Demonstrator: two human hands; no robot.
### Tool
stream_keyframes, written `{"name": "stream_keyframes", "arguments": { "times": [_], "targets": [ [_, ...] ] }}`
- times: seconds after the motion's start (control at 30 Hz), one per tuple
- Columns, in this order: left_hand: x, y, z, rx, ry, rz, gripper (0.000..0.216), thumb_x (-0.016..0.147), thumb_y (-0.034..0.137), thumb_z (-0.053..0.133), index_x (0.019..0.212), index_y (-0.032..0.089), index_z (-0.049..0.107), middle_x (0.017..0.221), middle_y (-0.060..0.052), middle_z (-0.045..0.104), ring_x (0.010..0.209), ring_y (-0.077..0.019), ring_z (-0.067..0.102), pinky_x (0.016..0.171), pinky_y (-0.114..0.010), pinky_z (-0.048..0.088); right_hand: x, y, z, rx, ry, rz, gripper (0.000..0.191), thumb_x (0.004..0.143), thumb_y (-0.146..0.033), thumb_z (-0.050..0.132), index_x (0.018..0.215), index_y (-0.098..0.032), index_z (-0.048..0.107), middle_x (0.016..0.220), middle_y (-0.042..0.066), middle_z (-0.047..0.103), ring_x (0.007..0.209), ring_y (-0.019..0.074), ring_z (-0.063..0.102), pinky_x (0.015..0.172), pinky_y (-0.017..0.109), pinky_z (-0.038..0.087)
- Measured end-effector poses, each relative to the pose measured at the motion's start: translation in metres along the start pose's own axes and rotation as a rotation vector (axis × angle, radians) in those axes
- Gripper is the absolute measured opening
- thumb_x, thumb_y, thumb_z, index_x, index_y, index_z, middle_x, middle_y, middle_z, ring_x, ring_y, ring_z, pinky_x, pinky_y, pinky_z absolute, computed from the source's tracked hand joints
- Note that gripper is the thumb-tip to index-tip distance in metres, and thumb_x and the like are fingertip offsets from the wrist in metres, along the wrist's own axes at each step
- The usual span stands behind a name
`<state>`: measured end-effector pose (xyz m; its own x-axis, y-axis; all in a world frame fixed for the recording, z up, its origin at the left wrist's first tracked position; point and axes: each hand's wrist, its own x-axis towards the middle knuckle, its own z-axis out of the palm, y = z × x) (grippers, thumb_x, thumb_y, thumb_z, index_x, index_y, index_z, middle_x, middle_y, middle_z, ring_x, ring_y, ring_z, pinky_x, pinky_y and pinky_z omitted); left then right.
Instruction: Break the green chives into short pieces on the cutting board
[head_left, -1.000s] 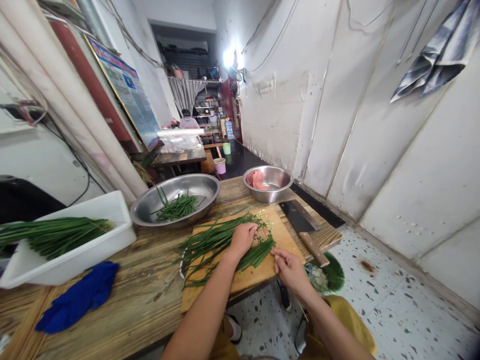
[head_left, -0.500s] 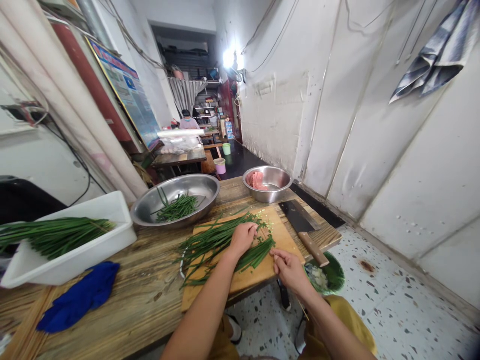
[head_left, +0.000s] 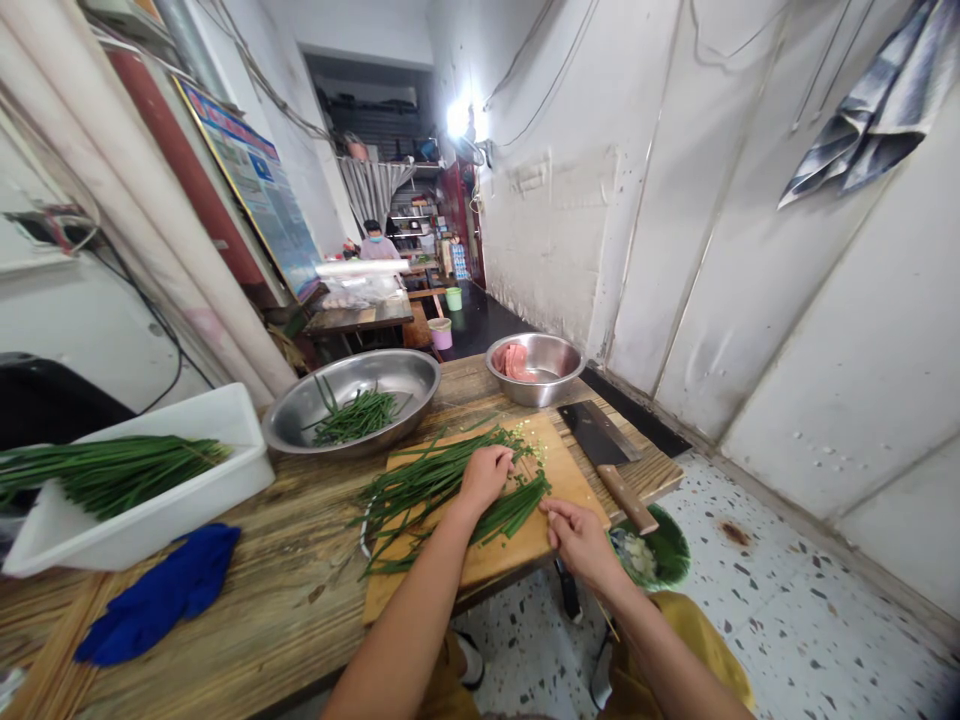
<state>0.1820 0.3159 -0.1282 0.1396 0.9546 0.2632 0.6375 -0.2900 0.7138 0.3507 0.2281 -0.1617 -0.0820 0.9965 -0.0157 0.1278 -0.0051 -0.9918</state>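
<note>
Cut garlic chives (head_left: 420, 480) lie spread over a wooden cutting board (head_left: 574, 480) in front of me. My left hand (head_left: 486, 478) is closed among them, its thumb and fingers curled in; the palm side is hidden. Just to its right, a short bundle of chives (head_left: 517, 510) has its cut ends toward my right hand (head_left: 579, 532). That hand pinches thumb against finger at the bundle's end. Below its wrist sticks out a thin pale bamboo skewer (head_left: 609, 622), its upper part hidden by the hand. A cleaver (head_left: 600, 440) rests on the right, its handle past the table edge.
A wide steel bowl (head_left: 420, 400) holds cut chives; a smaller one (head_left: 551, 385) holds pink pieces. On the left are a white tub (head_left: 150, 545) of long chives, a blue glove (head_left: 161, 595) and thin sticks (head_left: 64, 650). A green bin (head_left: 675, 550) stands below the table. Someone sits far back.
Almost nothing differs. My right hand's fingertips have shifted very slightly at the end of the chive bundle; my left hand stays in place.
</note>
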Motion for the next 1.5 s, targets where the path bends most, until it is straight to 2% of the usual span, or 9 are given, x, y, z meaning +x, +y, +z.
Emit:
{"name": "stream_keyframes", "arguments": {
  "times": [0.43, 0.57, 0.63, 0.8, 0.97, 1.07, 1.2, 1.43, 1.5],
  "targets": [
    [0.001, -0.003, 0.000, 0.014, -0.043, 0.011, 0.026, 0.084, 0.021, 0.044, 0.075, 0.016, 0.068, 0.073, -0.003, 0.069, 0.074, -0.0155, 0.062, 0.076, -0.025, 0.044, -0.001, -0.002, -0.001, -0.017, 0.007, -0.022, 0.038, 0.078, -0.041, 0.044, 0.093, -0.014, 0.067, 0.048, -0.004, 0.046, 0.041, 0.0108, 0.035, 0.044, 0.024, 0.029],
    [-0.001, 0.000, 0.000, 0.012, -0.056, 0.049, 0.028, 0.085, 0.021, 0.043, 0.072, 0.016, 0.067, 0.072, -0.003, 0.069, 0.074, -0.0153, 0.061, 0.075, -0.026, 0.044, -0.001, -0.002, 0.000, -0.020, 0.012, -0.024, 0.039, 0.078, -0.041, 0.045, 0.093, -0.013, 0.066, 0.049, -0.004, 0.046, 0.042, 0.0108, 0.035, 0.045, 0.024, 0.028],
    [-0.004, 0.003, -0.001, 0.001, -0.077, 0.099, 0.027, 0.086, 0.021, 0.043, 0.073, 0.017, 0.067, 0.074, -0.003, 0.069, 0.074, -0.0152, 0.061, 0.076, -0.026, 0.044, -0.001, -0.003, 0.000, -0.006, 0.018, -0.020, 0.040, 0.078, -0.042, 0.044, 0.094, -0.012, 0.065, 0.048, -0.004, 0.046, 0.042, 0.0110, 0.036, 0.045, 0.024, 0.028],
    [-0.011, 0.014, -0.007, -0.023, -0.247, 0.327, 0.020, 0.083, 0.028, 0.053, 0.078, 0.020, 0.071, 0.087, -0.003, 0.069, 0.086, -0.0154, 0.059, 0.083, -0.026, 0.043, -0.002, -0.003, 0.001, 0.016, 0.066, -0.032, 0.040, 0.076, -0.042, 0.046, 0.096, -0.012, 0.062, 0.048, -0.004, 0.047, 0.044, 0.0121, 0.040, 0.046, 0.024, 0.030],
    [-0.007, 0.007, -0.012, 0.238, 0.008, 0.125, 0.023, 0.087, 0.027, 0.049, 0.084, 0.022, 0.071, 0.086, -0.004, 0.065, 0.088, -0.0181, 0.056, 0.082, -0.032, 0.037, -0.003, -0.003, 0.002, 0.005, 0.061, -0.009, 0.041, 0.078, -0.044, 0.044, 0.098, -0.012, 0.061, 0.049, -0.004, 0.047, 0.042, 0.0115, 0.038, 0.044, 0.024, 0.029],
    [-0.005, 0.003, -0.010, 0.361, 0.001, 0.057, 0.015, 0.083, 0.026, 0.056, 0.081, 0.022, 0.071, 0.087, -0.005, 0.063, 0.093, -0.0211, 0.053, 0.084, -0.036, 0.033, -0.002, -0.003, 0.003, -0.008, 0.066, -0.015, 0.043, 0.077, -0.046, 0.045, 0.096, -0.012, 0.061, 0.048, -0.004, 0.047, 0.043, 0.0117, 0.039, 0.045, 0.025, 0.030],
    [-0.004, 0.006, -0.005, 0.400, -0.025, 0.025, 0.010, 0.080, 0.026, 0.060, 0.081, 0.022, 0.069, 0.088, -0.005, 0.063, 0.093, -0.0218, 0.053, 0.083, -0.036, 0.032, -0.001, -0.002, 0.003, 0.003, 0.064, -0.019, 0.042, 0.076, -0.045, 0.045, 0.096, -0.011, 0.061, 0.048, -0.004, 0.047, 0.043, 0.0115, 0.039, 0.045, 0.025, 0.029],
    [-0.006, 0.011, -0.008, 0.378, -0.015, 0.073, 0.029, 0.088, 0.021, 0.041, 0.071, 0.018, 0.064, 0.079, -0.003, 0.067, 0.083, -0.0195, 0.058, 0.079, -0.034, 0.032, -0.002, -0.003, 0.002, 0.013, 0.039, 0.005, 0.040, 0.078, -0.044, 0.043, 0.097, -0.012, 0.058, 0.048, -0.005, 0.045, 0.038, 0.0096, 0.031, 0.041, 0.024, 0.023],
    [-0.006, 0.010, -0.008, 0.341, -0.029, 0.054, 0.028, 0.089, 0.020, 0.040, 0.075, 0.019, 0.064, 0.078, -0.003, 0.068, 0.081, -0.0191, 0.060, 0.080, -0.034, 0.032, -0.003, -0.004, 0.002, 0.010, 0.033, 0.013, 0.040, 0.078, -0.043, 0.043, 0.098, -0.012, 0.058, 0.049, -0.006, 0.045, 0.038, 0.0095, 0.031, 0.041, 0.025, 0.022]
  ]
}}
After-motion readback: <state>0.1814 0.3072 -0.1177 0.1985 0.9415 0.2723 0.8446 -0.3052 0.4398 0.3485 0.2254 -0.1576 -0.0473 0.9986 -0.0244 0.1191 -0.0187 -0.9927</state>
